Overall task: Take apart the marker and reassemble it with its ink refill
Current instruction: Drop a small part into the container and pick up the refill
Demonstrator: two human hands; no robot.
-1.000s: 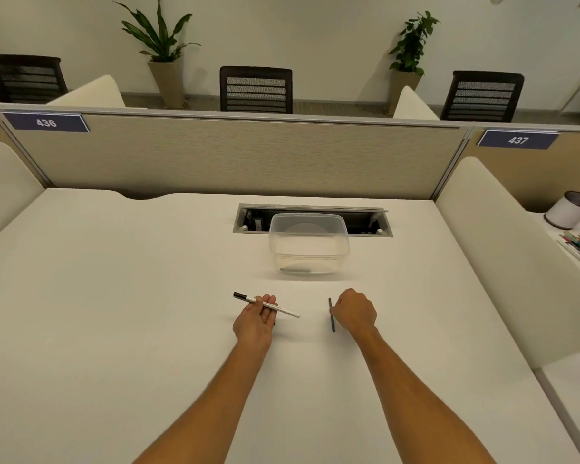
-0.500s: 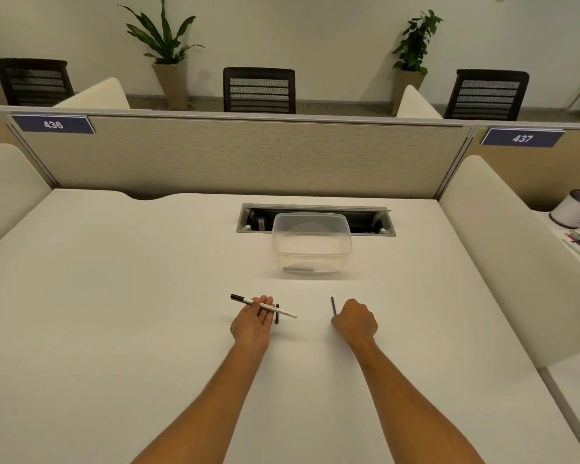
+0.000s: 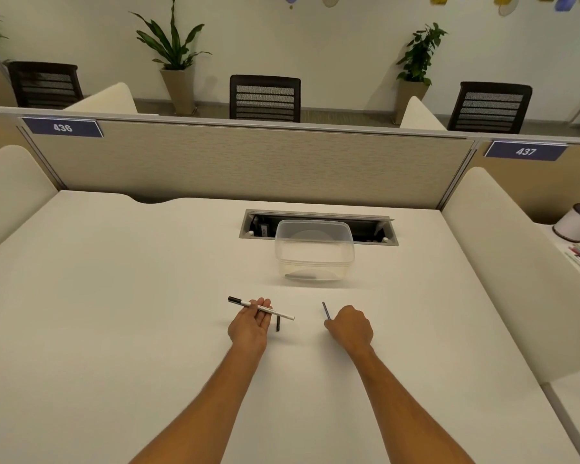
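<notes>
My left hand lies palm up, its fingers holding the white marker barrel just above the desk. A small dark cap lies beside it. My right hand is curled, pinching the thin dark ink refill, which points toward the clear plastic container.

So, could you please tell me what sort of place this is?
Most likely an open-plan office: a white desk fenced by a fabric partition bearing number plates 436 and 437, a cable hatch set into it, and mesh-backed office chairs beyond.
</notes>
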